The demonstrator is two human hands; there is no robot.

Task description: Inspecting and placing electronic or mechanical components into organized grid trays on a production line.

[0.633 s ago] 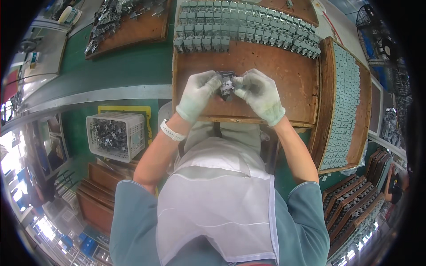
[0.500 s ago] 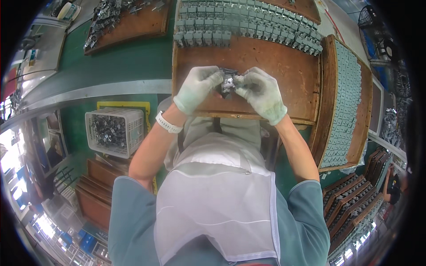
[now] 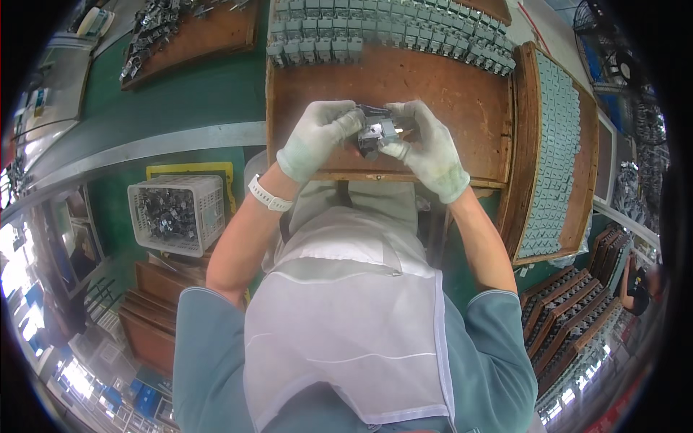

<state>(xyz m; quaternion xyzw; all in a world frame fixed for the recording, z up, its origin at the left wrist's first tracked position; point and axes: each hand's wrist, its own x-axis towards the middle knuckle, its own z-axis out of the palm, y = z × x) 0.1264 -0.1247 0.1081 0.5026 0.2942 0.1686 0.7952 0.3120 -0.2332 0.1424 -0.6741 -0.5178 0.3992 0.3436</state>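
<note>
Both gloved hands, left hand (image 3: 317, 137) and right hand (image 3: 426, 148), pinch a small grey metal part (image 3: 377, 132) at upper centre, over the brown wooden tray (image 3: 462, 86). A loose grip could probably drop it.

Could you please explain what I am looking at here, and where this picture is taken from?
This is one view from a wide camera worn on a person's head, looking down, so straight edges bend. No machine is involved: the left hand and right hand, both in pale gloves, together hold a small grey metal part above a brown wooden tray. Rows of similar grey parts line the tray's far edge. A second tray of parts stands to the right. A white basket of dark metal pieces sits lower left.
</note>
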